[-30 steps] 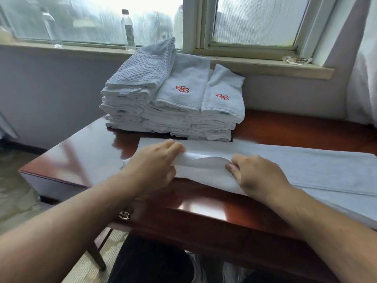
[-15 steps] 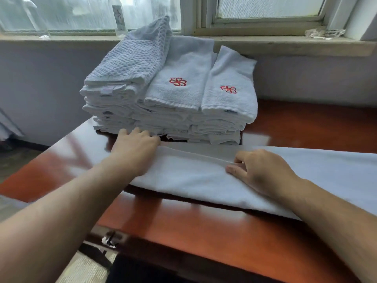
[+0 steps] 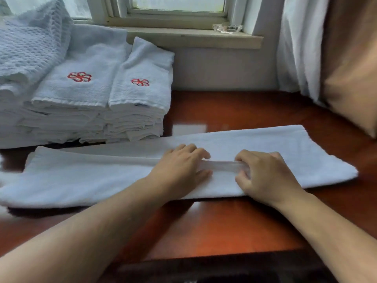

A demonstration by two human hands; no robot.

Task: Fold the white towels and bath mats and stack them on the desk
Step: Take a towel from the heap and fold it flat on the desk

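A long white towel [image 3: 81, 176], folded lengthwise into a strip, lies across the red-brown desk [image 3: 214, 225]. My left hand [image 3: 181, 168] lies on its middle with fingers curled over the upper folded edge. Just to the right, my right hand [image 3: 263, 176] pinches that same raised edge between fingers and thumb. At the back left stands a stack of folded white towels [image 3: 98, 111]; two on top carry a red flower emblem, and a waffle-weave bath mat [image 3: 30, 41] lies over the stack's left side.
Behind the desk runs a window sill [image 3: 183, 37] with a crumpled clear wrapper [image 3: 227, 28] on it. White and tan curtains [image 3: 326, 58] hang at the right, reaching the desk's back right corner. Bare desk top shows in front of the towel.
The view has swung right. My left hand slid right along the towel from its left end to the middle, close to my right hand. The right hand now pinches the folded edge.
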